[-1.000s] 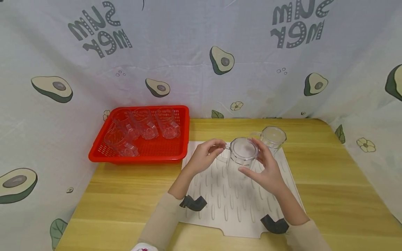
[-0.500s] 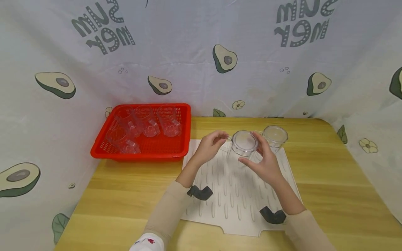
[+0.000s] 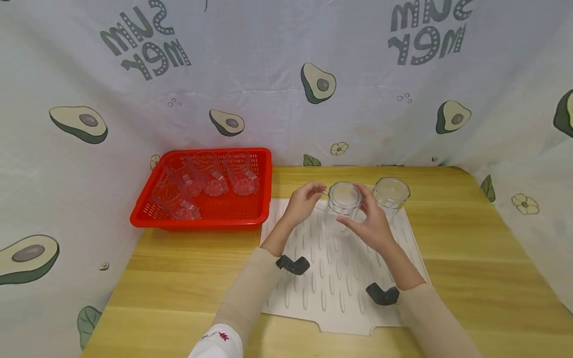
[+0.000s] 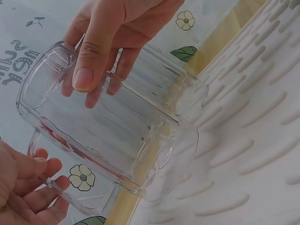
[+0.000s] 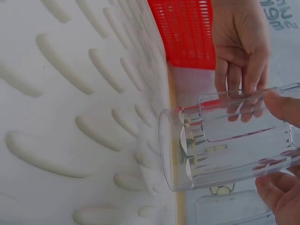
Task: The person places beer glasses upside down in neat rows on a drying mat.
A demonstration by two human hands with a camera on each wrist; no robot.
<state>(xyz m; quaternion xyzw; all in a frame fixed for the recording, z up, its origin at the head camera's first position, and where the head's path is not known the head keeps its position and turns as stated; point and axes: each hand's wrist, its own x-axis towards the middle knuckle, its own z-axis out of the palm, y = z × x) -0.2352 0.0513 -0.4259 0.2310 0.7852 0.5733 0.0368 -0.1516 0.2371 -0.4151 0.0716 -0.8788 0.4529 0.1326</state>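
A clear glass mug is upside down over the white ridged mat, between both hands. My left hand pinches its handle with thumb and fingers, as the left wrist view shows at the handle. My right hand grips the mug's body from the right, thumb in front and fingers behind. The mug's rim is close to the mat; I cannot tell whether it touches. Just right of that hand, a second clear mug stands upside down at the mat's back right corner.
A red plastic basket at the back left holds several clear mugs lying tilted. Under everything is a wooden table. Behind it hangs a white cloth with printed avocados.
Both hands have carried the upside-down mug a little farther back and slightly left over the mat. Their grips look the same. The second mug and the basket stay where they were.
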